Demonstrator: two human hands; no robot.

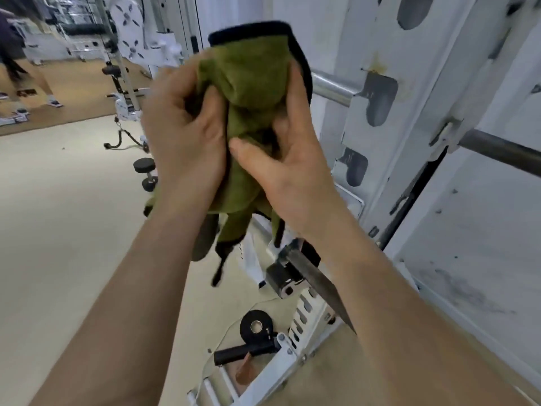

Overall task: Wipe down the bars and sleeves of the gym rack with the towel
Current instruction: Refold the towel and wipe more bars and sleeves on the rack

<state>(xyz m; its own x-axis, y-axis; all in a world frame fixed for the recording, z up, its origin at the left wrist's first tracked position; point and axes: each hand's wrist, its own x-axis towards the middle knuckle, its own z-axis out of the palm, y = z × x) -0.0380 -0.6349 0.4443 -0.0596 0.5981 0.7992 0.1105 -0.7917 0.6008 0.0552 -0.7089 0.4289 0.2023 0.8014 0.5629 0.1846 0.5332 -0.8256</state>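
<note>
My left hand (187,133) and right hand (288,159) are raised close together, both bunched tight on the green towel (248,92), its black-trimmed edge standing above my fingers. Beyond it, right, a chrome bar (333,86) juts from the white rack upright (409,92); open floor (58,215) lies left.

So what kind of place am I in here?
Most likely a gym. A white rack with steel bars stands at right, a dumbbell lies on the floor, and both hands hold a green towel.
</note>
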